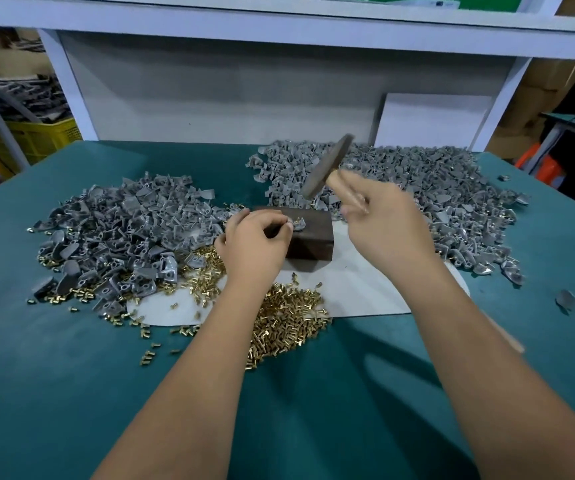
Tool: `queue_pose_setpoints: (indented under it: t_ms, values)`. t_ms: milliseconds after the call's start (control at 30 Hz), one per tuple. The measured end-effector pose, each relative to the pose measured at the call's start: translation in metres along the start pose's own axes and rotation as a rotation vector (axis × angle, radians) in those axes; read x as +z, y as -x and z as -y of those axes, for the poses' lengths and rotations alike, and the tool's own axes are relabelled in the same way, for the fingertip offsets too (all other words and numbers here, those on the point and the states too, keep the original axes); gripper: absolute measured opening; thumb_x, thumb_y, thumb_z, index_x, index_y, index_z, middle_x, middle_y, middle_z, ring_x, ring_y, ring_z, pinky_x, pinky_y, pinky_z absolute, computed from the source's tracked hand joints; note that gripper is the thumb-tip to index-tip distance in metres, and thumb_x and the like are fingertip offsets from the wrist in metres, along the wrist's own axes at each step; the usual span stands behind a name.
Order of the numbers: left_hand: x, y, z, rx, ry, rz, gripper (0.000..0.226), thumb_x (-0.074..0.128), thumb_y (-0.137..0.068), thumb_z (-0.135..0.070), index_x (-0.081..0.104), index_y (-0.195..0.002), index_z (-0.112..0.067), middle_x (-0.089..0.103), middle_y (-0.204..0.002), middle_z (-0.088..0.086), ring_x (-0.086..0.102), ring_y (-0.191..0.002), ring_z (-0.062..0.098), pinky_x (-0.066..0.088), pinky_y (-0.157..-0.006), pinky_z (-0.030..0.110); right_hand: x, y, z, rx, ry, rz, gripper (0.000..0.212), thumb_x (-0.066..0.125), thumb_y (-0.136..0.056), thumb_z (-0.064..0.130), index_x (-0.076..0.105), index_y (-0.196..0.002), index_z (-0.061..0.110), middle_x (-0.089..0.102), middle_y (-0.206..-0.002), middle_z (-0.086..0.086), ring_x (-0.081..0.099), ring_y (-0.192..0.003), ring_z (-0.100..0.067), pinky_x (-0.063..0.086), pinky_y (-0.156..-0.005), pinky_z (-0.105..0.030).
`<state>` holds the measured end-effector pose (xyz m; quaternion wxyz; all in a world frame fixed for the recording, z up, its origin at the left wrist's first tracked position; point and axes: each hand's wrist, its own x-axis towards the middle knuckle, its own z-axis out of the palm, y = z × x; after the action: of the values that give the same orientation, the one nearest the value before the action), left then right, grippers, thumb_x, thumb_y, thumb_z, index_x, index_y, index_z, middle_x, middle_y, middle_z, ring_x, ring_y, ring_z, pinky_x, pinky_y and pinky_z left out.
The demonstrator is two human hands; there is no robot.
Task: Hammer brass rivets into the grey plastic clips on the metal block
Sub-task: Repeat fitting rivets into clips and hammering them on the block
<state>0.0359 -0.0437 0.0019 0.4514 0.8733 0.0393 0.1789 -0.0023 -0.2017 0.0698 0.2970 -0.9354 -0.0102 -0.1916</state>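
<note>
A dark metal block (pixel 310 242) stands at the middle of the green table. On its top lies a grey plastic clip (pixel 299 224) with brass rivets standing up in it. My left hand (pixel 254 242) rests on the block's left side and pinches the clip's edge with its fingertips. My right hand (pixel 383 216) grips the wooden handle of a hammer (pixel 327 166), whose blurred dark head is raised above and behind the block. A loose pile of brass rivets (pixel 286 320) lies in front of the block, partly under my left forearm.
A heap of grey clips (pixel 116 233) lies left of the block and a larger heap (pixel 435 188) spreads at the right and behind. A white sheet (pixel 358 289) lies under the block. A white board (pixel 431 121) leans against the back wall. A yellow crate (pixel 33 135) sits off the table's left.
</note>
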Motion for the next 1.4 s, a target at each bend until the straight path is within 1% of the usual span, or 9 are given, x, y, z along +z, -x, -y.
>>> queue_pose_setpoints:
  t_ms: [100,267,433,567,700,867,1000,1233,1400]
  values:
    - [0.0,0.0,0.0,-0.016,-0.005,-0.001,0.008,0.066,-0.091,-0.039,0.072,-0.095,-0.042,0.062,-0.115,-0.026,0.029,-0.139,0.011,0.014,-0.106,0.04,0.006,0.001,0.001,-0.016,0.081,0.128,0.046,0.052,-0.093,0.022,0.048,-0.131,0.048,0.063,-0.123,0.01,0.061,-0.096,-0.022,0.052,-0.078,-0.035]
    - [0.003,-0.002,0.003,-0.025,0.025,0.0,0.007,0.067,-0.089,-0.04,0.073,-0.092,-0.042,0.063,-0.117,-0.027,0.029,-0.138,0.009,0.012,-0.105,0.039,-0.003,-0.005,0.004,-0.017,-0.011,-0.071,0.052,0.051,-0.091,0.022,0.044,-0.135,0.049,0.065,-0.121,0.008,0.063,-0.097,-0.022,0.05,-0.076,-0.032]
    - [0.003,-0.001,0.003,-0.007,0.011,-0.025,0.01,0.066,-0.089,-0.04,0.074,-0.093,-0.04,0.063,-0.115,-0.028,0.031,-0.136,0.008,0.01,-0.094,0.031,0.003,-0.001,0.01,-0.093,0.25,0.081,0.042,0.052,-0.092,0.021,0.048,-0.128,0.042,0.067,-0.118,0.005,0.063,-0.104,-0.028,0.052,-0.079,-0.038]
    - [0.004,-0.001,0.003,-0.013,0.035,-0.027,0.009,0.067,-0.088,-0.04,0.075,-0.093,-0.039,0.06,-0.106,-0.032,0.031,-0.136,0.006,0.008,-0.087,0.026,0.005,0.0,0.015,-0.071,0.185,-0.096,0.049,0.051,-0.091,0.02,0.046,-0.135,0.042,0.066,-0.122,0.002,0.063,-0.103,-0.029,0.053,-0.081,-0.039]
    - [0.003,-0.002,0.003,-0.019,-0.007,-0.024,0.01,0.064,-0.09,-0.04,0.074,-0.092,-0.041,0.064,-0.116,-0.027,0.031,-0.138,0.008,0.013,-0.096,0.035,0.009,-0.002,0.016,0.05,0.083,0.123,0.039,0.05,-0.088,0.016,0.057,-0.122,0.034,0.068,-0.112,0.005,0.063,-0.089,-0.022,0.054,-0.077,-0.036]
    - [0.003,-0.003,0.003,-0.027,0.024,-0.003,0.017,0.066,-0.089,-0.041,0.062,-0.075,-0.049,0.054,-0.097,-0.033,0.031,-0.138,0.008,0.01,-0.091,0.032,0.005,-0.007,0.011,0.098,-0.141,-0.006,0.04,0.048,-0.089,0.018,0.061,-0.114,0.046,0.063,-0.122,0.016,0.061,-0.103,-0.018,0.053,-0.086,-0.038]
    - [0.003,-0.003,0.002,-0.04,0.019,-0.02,0.007,0.066,-0.089,-0.043,0.072,-0.088,-0.045,0.059,-0.103,-0.032,0.032,-0.136,0.008,0.007,-0.085,0.03,0.02,-0.003,0.004,0.127,-0.161,0.136,0.037,0.053,-0.086,0.011,0.05,-0.121,0.023,0.066,-0.116,0.01,0.057,-0.113,-0.029,0.049,-0.093,-0.048]
    - [0.003,-0.002,0.003,-0.03,0.034,-0.011,0.007,0.066,-0.089,-0.043,0.072,-0.089,-0.044,0.057,-0.101,-0.031,0.031,-0.137,0.009,0.005,-0.078,0.027,0.023,-0.009,-0.008,0.142,-0.279,0.026,0.027,0.056,-0.09,0.026,0.046,-0.099,0.05,0.067,-0.112,0.0,0.062,-0.1,-0.022,0.047,-0.09,-0.043]
    - [0.002,-0.002,0.003,-0.037,0.042,-0.012,0.005,0.067,-0.088,-0.044,0.069,-0.085,-0.047,0.056,-0.099,-0.031,0.031,-0.137,0.008,0.004,-0.077,0.027,0.025,-0.013,-0.016,0.162,-0.339,0.097,0.017,0.054,-0.09,0.032,0.054,-0.107,0.036,0.064,-0.072,0.002,0.043,-0.055,-0.014,0.034,-0.056,-0.031]
